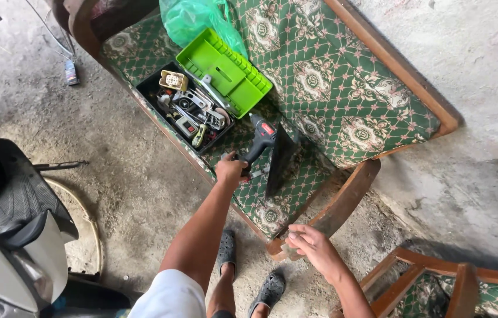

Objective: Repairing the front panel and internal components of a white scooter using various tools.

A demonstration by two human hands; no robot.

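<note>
My left hand is closed around the grip of a black cordless drill with a red patch, resting on the green patterned sofa seat. A dark flat panel leans on the seat just right of the drill. My right hand hovers near the sofa's wooden armrest, fingers pinched on a small object I cannot make out. An open black toolbox full of tools, with its bright green lid raised, lies on the seat beyond the drill.
A green plastic bag lies behind the toolbox. A scooter stands at the left on the concrete floor. Another wooden chair sits at the lower right beside a rough grey wall. My sandalled feet are below.
</note>
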